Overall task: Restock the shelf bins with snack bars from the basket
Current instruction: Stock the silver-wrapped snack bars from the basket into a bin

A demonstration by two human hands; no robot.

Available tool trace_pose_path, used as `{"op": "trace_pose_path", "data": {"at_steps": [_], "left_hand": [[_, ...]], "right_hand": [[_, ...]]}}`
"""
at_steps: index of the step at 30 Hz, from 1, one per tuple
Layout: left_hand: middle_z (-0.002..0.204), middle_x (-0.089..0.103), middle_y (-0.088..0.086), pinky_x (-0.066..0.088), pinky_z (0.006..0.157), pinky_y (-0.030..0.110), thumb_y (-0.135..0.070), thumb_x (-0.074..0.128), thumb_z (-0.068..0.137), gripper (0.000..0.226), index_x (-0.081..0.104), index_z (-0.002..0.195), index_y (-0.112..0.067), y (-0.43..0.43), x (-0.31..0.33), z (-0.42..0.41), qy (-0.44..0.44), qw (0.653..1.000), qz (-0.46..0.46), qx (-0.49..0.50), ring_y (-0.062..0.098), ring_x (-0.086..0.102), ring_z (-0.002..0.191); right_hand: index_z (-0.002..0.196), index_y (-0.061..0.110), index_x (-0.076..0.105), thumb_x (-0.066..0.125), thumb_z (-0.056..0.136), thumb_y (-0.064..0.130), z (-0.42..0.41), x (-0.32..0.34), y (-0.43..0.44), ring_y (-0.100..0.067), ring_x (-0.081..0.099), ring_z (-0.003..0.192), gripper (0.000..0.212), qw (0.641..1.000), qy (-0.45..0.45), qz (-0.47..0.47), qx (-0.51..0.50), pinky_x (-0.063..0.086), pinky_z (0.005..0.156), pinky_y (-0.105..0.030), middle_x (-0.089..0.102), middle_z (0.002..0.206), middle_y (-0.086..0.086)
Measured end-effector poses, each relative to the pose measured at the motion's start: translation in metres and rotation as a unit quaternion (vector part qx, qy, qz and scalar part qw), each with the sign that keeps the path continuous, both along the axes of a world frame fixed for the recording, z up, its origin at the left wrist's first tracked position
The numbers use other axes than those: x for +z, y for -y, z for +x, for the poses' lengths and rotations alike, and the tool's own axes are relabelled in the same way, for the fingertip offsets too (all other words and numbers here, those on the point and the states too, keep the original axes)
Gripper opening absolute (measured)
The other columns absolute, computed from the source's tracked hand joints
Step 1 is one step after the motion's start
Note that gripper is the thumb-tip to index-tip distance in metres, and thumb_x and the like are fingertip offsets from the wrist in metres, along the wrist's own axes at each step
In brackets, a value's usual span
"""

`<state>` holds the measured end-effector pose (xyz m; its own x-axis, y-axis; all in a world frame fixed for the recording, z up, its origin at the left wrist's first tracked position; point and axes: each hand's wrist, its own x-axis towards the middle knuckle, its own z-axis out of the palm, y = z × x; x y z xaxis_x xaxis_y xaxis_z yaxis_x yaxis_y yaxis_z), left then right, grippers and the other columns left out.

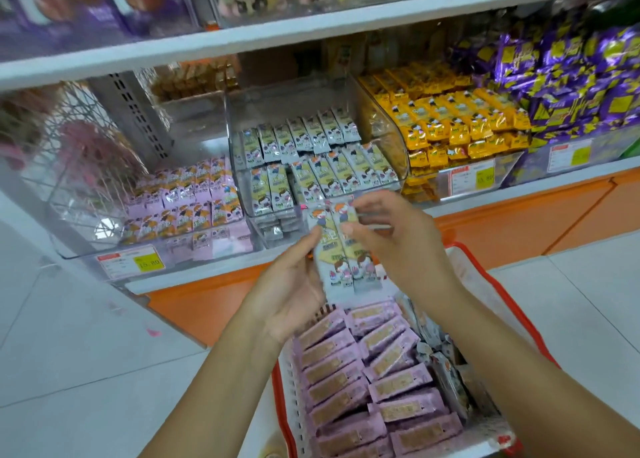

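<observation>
Shop shelf bins [231, 135] cross mid-frame; below, left hand [291, 284] and right hand [398, 239] pinch two snack bars [346, 260] between fingers [313, 236], apparently squaring them for stocking.

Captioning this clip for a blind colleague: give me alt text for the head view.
The left hand and right hand together hold grey-and-yellow snack bars above a basket of pink bars, before a clear shelf bin stocked with matching bars.

light: bright, even; shadows: faint; blur: upper shelf [311, 28], left edge; distortion: wide-angle bowing at edges
</observation>
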<state>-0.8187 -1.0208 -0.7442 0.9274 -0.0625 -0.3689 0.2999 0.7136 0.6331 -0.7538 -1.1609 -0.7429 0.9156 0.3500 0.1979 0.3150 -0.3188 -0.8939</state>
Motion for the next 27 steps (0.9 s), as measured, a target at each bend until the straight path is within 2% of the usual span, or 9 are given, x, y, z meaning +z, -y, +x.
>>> {"op": "trace_pose_path", "data": {"at_steps": [3,7,10,13,17,19,21,24,27], "left_hand": [[0.123,0.062,0.021,0.054,0.090,0.040,-0.026,0.046,0.090,0.044,0.053,0.126,-0.001,-0.005,0.015,0.007,0.027,0.998,-0.020,0.049,0.028,0.061,0.113],[0.135,0.051,0.023,0.045,0.101,0.043,-0.022,0.047,0.093,0.048,0.045,0.134,0.001,-0.016,0.019,0.019,0.049,0.994,-0.015,0.097,0.031,0.051,0.126],[0.129,0.053,0.021,0.036,0.106,0.035,-0.018,0.054,0.086,0.049,0.047,0.129,0.004,-0.022,0.022,0.025,0.092,0.992,0.004,0.084,0.027,0.052,0.120],[0.116,0.061,0.013,0.050,0.084,0.024,-0.011,0.052,0.092,0.029,0.055,0.118,0.001,-0.032,0.028,0.028,0.119,0.979,0.144,0.084,0.020,0.061,0.101],[0.109,0.066,-0.015,0.045,0.081,0.007,-0.012,0.054,0.095,0.026,0.063,0.118,-0.021,-0.056,0.038,0.028,0.086,0.830,0.491,0.250,-0.012,0.060,0.096],[0.120,0.061,-0.011,0.042,0.092,0.014,-0.013,0.051,0.096,0.033,0.057,0.128,-0.019,-0.068,0.038,0.028,0.056,0.776,0.557,0.289,-0.005,0.056,0.105],[0.118,0.060,-0.006,0.041,0.095,0.024,-0.015,0.050,0.097,0.038,0.051,0.135,-0.016,-0.079,0.033,0.029,0.027,0.760,0.587,0.278,0.007,0.055,0.106],[0.089,0.060,-0.013,0.041,0.070,0.011,-0.014,0.049,0.097,0.041,0.047,0.138,-0.013,-0.086,0.024,0.033,0.013,0.755,0.618,0.221,-0.002,0.049,0.076],[0.079,0.049,-0.025,0.035,0.062,-0.005,-0.013,0.051,0.096,0.043,0.047,0.139,-0.011,-0.091,0.018,0.035,0.008,0.763,0.614,0.204,-0.011,0.047,0.072]], "right_hand": [[0.115,0.020,0.065,0.063,0.091,0.036,-0.007,0.015,-0.011,-0.007,0.057,0.105,0.029,0.991,0.111,-0.065,0.027,0.049,0.093,-0.033,0.060,0.117,0.006],[0.143,0.031,0.040,0.066,0.082,0.052,-0.011,0.024,-0.024,0.000,0.038,0.125,0.069,0.985,0.066,-0.135,0.084,0.029,0.095,-0.015,0.039,0.141,0.014],[0.140,0.034,0.035,0.066,0.084,0.039,-0.003,0.028,-0.032,-0.001,0.041,0.116,0.064,0.988,0.074,-0.123,0.057,0.030,0.085,-0.015,0.040,0.138,0.012],[0.133,0.033,0.041,0.067,0.084,0.031,0.014,0.039,-0.043,-0.002,0.048,0.104,0.055,0.995,0.020,-0.073,0.061,0.043,0.081,-0.022,0.047,0.124,0.012],[0.130,0.027,0.046,0.065,0.086,0.030,0.064,0.051,-0.070,-0.017,0.062,0.088,0.048,0.996,-0.017,-0.081,0.029,0.055,0.076,-0.044,0.053,0.107,0.008],[0.129,0.024,0.046,0.063,0.087,0.033,0.094,0.054,-0.091,-0.025,0.065,0.085,0.046,0.994,-0.017,-0.108,0.013,0.056,0.074,-0.047,0.056,0.108,0.002],[0.128,0.020,0.048,0.063,0.087,0.034,0.122,0.055,-0.120,-0.027,0.065,0.091,0.047,0.991,-0.001,-0.135,0.006,0.055,0.078,-0.046,0.061,0.114,-0.004],[0.128,0.019,0.053,0.062,0.087,0.039,0.148,0.052,-0.167,-0.023,0.064,0.097,0.047,0.974,0.028,-0.225,0.012,0.053,0.079,-0.035,0.062,0.120,-0.004],[0.124,0.016,0.055,0.056,0.092,0.042,0.158,0.039,-0.203,-0.025,0.061,0.102,0.042,0.945,0.081,-0.317,0.017,0.045,0.071,-0.030,0.064,0.115,-0.005]]}}
